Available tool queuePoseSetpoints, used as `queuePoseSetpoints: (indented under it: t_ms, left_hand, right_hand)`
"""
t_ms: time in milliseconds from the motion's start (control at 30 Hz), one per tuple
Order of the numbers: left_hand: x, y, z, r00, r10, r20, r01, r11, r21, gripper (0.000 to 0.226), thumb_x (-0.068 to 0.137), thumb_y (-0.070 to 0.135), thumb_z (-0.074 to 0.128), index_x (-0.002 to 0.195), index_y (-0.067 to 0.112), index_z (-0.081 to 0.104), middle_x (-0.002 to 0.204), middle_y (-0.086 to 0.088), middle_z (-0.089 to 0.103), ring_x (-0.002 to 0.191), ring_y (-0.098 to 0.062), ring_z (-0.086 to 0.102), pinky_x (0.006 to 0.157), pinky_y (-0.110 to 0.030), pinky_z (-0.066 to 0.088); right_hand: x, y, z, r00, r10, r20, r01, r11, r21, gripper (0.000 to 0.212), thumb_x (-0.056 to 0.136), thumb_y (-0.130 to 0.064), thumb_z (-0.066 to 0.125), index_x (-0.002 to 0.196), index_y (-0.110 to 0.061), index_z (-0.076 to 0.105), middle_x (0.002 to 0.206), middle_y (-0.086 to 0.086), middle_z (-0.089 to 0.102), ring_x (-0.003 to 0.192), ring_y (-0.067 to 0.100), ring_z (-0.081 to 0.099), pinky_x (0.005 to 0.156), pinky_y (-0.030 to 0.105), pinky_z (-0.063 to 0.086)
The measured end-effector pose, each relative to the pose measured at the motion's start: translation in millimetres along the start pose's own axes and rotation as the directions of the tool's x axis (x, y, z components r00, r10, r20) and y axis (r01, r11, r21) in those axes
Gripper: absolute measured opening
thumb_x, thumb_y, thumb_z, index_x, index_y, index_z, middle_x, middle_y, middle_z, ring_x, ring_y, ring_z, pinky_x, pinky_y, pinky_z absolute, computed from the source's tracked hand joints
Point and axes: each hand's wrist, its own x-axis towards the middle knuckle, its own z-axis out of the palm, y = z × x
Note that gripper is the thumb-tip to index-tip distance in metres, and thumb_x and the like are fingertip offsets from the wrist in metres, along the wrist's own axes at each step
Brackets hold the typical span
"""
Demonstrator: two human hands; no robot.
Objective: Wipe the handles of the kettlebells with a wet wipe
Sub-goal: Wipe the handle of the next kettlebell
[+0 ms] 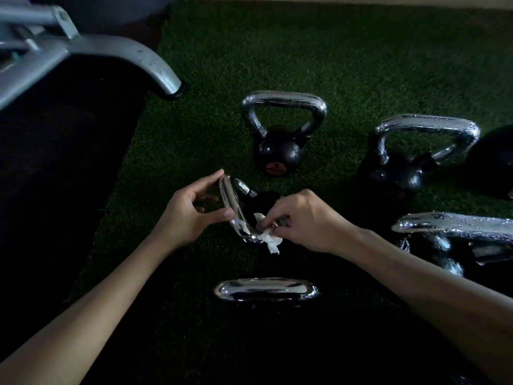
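A small black kettlebell lies tilted on the green turf, its chrome handle [234,207] turned toward me. My left hand [194,209] pinches the handle's top bar between thumb and fingers. My right hand [302,218] presses a crumpled white wet wipe [268,237] against the lower corner of that handle. Another kettlebell [280,151] stands upright behind, with a chrome handle [283,100]. A larger one [394,173] stands at the right, and a further chrome handle [266,289] shows close to me.
A grey metal machine leg [133,58] curves down at the upper left beside a black rubber mat [55,176]. More kettlebells crowd the right edge, one with a wet chrome handle [455,225]. Green turf [333,51] stretches behind.
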Motion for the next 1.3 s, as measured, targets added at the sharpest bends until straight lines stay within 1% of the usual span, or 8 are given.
queuePoseSetpoints:
  t_ms: [200,400,500,633,767,900,1067,1300]
  left_hand:
    - [2.2,1.9,0.4,1.0,-0.011,0.002,0.011,1.0,0.002,0.096,0.059,0.057,0.091,0.145,0.047,0.05,0.138,0.023,0.061,0.111,0.008,0.063,0.088,-0.026,0.046]
    - [-0.9,6.6,-2.7,1.0,-0.006,0.003,0.005,1.0,0.028,0.093,0.06,0.049,0.086,0.146,0.044,0.05,0.138,0.024,0.059,0.108,0.014,0.061,0.09,-0.022,0.046]
    - [-2.9,4.9,-1.3,1.0,0.003,0.007,-0.004,0.999,0.037,0.099,0.055,0.058,0.09,0.146,0.047,0.049,0.139,0.022,0.059,0.11,0.009,0.062,0.09,-0.025,0.047]
    - [-2.9,6.4,1.1,1.0,0.005,0.004,-0.005,1.0,0.018,0.097,0.059,0.052,0.086,0.148,0.043,0.048,0.142,0.023,0.057,0.112,0.009,0.062,0.092,-0.024,0.048]
    - [-3.5,4.7,-0.1,1.0,0.011,0.016,-0.012,1.0,0.009,0.1,0.056,0.058,0.088,0.147,0.044,0.049,0.141,0.024,0.058,0.115,0.005,0.063,0.091,-0.025,0.047]
    - [-4.0,2.6,-1.1,1.0,0.006,0.015,-0.006,1.0,0.003,0.108,0.046,0.071,0.088,0.145,0.047,0.05,0.139,0.024,0.06,0.117,0.0,0.064,0.101,-0.034,0.05]
    - [-3.1,0.8,-0.8,1.0,0.009,0.013,-0.01,1.0,0.021,0.109,0.045,0.073,0.087,0.144,0.049,0.05,0.142,0.023,0.058,0.117,0.003,0.063,0.106,-0.033,0.049]
    - [-6.1,0.5,-2.0,1.0,0.008,0.012,-0.008,0.999,0.042,0.103,0.049,0.063,0.09,0.144,0.051,0.049,0.139,0.025,0.06,0.117,0.003,0.063,0.109,-0.039,0.047]
  right_hand:
    - [16.9,3.0,1.0,0.957,0.266,-0.114,-0.204,0.899,0.388,0.016,0.08,-0.018,0.086,0.094,-0.023,0.082,0.078,-0.014,0.077,0.069,-0.009,0.067,0.072,0.014,0.05]
    - [21.9,-4.4,0.8,0.993,0.048,0.111,-0.038,0.996,-0.084,0.019,0.092,-0.03,0.074,0.109,-0.027,0.078,0.096,-0.021,0.067,0.083,-0.014,0.058,0.08,0.018,0.046]
    - [27.8,-11.5,-16.3,0.935,0.043,0.352,0.003,0.991,-0.13,0.023,0.096,-0.026,0.069,0.117,-0.027,0.077,0.074,-0.035,0.052,0.069,-0.032,0.047,0.066,-0.002,0.034]
    - [35.0,-4.5,-14.3,0.942,0.053,0.331,-0.016,0.993,-0.113,0.022,0.093,-0.019,0.072,0.112,-0.027,0.079,0.068,-0.041,0.058,0.07,-0.023,0.055,0.067,0.002,0.036]
    - [42.0,-7.6,-8.3,0.939,0.046,0.342,-0.031,0.998,-0.048,0.019,0.092,-0.015,0.07,0.104,-0.026,0.08,0.099,-0.01,0.078,0.094,0.001,0.069,0.087,0.025,0.054]
    - [40.7,-5.5,-12.3,0.907,0.073,0.414,-0.155,0.973,0.169,0.021,0.091,-0.003,0.069,0.105,-0.016,0.079,0.079,-0.022,0.075,0.075,-0.012,0.066,0.068,0.005,0.044]
    - [37.0,0.4,-11.5,0.892,0.086,0.443,-0.236,0.926,0.296,0.028,0.092,-0.007,0.073,0.116,-0.019,0.077,0.107,-0.013,0.078,0.104,-0.005,0.069,0.091,0.014,0.048]
    - [35.0,-3.6,6.2,0.955,0.158,0.252,-0.245,0.899,0.364,0.018,0.085,-0.007,0.078,0.098,-0.019,0.081,0.093,-0.001,0.08,0.088,0.004,0.073,0.079,0.017,0.055]
